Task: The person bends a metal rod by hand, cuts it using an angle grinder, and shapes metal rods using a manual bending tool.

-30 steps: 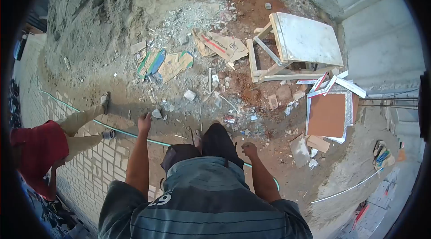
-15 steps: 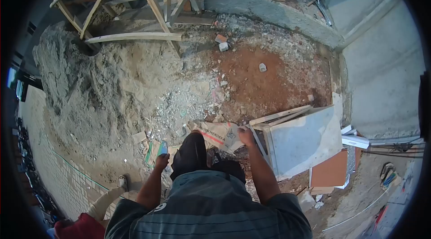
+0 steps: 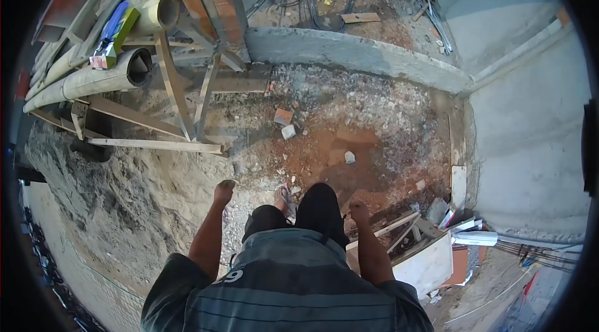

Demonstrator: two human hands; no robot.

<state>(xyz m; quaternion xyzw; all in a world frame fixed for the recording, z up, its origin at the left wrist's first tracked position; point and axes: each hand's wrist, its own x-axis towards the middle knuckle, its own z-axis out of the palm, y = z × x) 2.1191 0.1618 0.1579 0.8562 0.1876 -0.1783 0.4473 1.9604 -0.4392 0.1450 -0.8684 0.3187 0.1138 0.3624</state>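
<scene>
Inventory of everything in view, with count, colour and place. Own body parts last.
Long tubes: several, beige, upper left
Wooden frame: one, pale, under the tubes
Pack: one, green and blue, on the tubes
Low wall: one, grey, top centre
Plank: one, light brown, beyond the low wall
Tall wall: one, grey, right
Brick piece: one, orange, centre
Chunks: two larger, whitish, near centre
Sand heap: one, grey-brown, left
Table-like wooden piece: one, whitish panel, lower right
Rods: several, dark, right edge
Rubble: uncountable, mixed, across the ground
Legs: two, dark clothing, lower centre
Left hand: one, brown, left of the legs
Right hand: one, brown, right of the legs
</scene>
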